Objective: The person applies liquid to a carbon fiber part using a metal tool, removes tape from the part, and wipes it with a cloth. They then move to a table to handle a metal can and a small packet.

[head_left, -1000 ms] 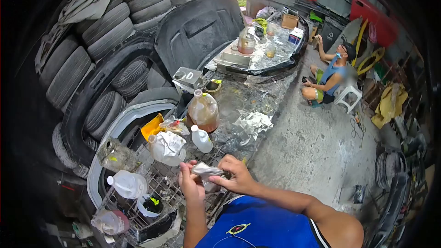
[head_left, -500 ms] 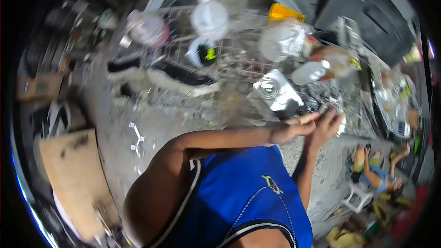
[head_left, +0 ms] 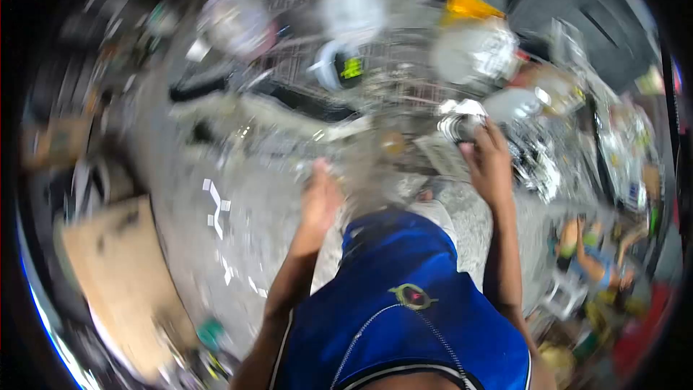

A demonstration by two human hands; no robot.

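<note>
The view is blurred by motion. My right hand (head_left: 487,162) reaches forward, its fingertips against a shiny square metal can (head_left: 456,119) at the edge of a cluttered wire rack (head_left: 404,83). Blur hides whether the fingers grip the can. My left hand (head_left: 317,198) hangs lower, out over the concrete floor beside my blue shirt (head_left: 404,303); its fingers are loose and nothing shows in it.
On the rack stand a white plastic jug (head_left: 354,6), a wrapped jug (head_left: 476,50), a yellow container (head_left: 469,6) and a black cup with a green label (head_left: 348,68). A cardboard sheet (head_left: 115,267) lies on the floor at left. Another person sits at lower right (head_left: 592,260).
My head has swung down and round, so the rack now sits at the top. My hands, together a second ago on a crumpled silvery piece, have parted; the right reached to the can, the left dropped.
</note>
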